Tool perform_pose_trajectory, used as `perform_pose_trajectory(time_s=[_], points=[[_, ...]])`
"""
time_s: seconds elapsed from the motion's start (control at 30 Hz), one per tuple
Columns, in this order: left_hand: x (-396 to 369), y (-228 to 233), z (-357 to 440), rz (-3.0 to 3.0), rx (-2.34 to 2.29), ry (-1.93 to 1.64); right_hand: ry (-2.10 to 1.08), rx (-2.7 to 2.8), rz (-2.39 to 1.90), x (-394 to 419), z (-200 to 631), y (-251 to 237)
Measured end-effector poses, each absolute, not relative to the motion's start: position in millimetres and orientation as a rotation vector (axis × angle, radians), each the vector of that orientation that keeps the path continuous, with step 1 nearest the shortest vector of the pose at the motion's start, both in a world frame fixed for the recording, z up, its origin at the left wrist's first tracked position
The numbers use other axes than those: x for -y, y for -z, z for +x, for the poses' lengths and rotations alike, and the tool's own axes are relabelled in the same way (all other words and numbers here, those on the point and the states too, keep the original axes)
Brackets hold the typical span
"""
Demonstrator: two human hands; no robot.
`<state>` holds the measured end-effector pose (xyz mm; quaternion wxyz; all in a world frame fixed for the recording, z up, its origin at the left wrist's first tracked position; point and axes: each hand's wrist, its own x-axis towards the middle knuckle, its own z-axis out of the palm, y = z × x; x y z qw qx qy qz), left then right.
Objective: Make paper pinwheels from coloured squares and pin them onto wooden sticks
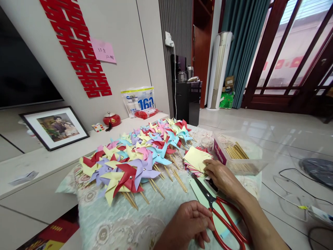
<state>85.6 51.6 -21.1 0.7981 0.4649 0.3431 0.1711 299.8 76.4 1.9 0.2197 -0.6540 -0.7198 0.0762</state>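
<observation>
My right hand (pixel 221 175) reaches onto a stack of coloured paper squares, its fingertips gripping the edge of the pale yellow top paper square (pixel 197 158). My left hand (pixel 191 222) hovers by the table's near edge, fingers loosely bent and somewhat apart, with nothing visible in them. Beside it lie scissors with red handles (pixel 221 217), blades pointing at the stack. Under the scissors is a pale green paper sheet (pixel 197 191). A small dark object (pixel 211 184) is partly hidden beneath my right wrist. Many paper pinwheels (pixel 137 166) on sticks cover the left side.
A clear plastic box (pixel 249 166) with thin sticks (pixel 237 151) stands at the right of the patterned tablecloth (pixel 125 225). Loose sticks (pixel 179 180) lie near the pinwheels. Behind is a white cabinet holding a framed photo (pixel 56 127) and a red pot (pixel 111 119). Cables cross the floor.
</observation>
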Motion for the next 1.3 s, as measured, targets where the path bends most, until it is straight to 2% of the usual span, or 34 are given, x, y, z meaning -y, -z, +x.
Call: perform_pose_trajectory(time_s=[0.63, 1.3], points=[[-51.2, 21.8, 87.7, 1.011, -0.739, -0.354, -0.205, 1.974, -1.660, -76.6, 301.6, -1.0], [-48.9, 20.9, 87.0, 1.018, -0.728, -0.356, -0.192, 1.935, -1.688, -76.5, 300.3, -0.9]])
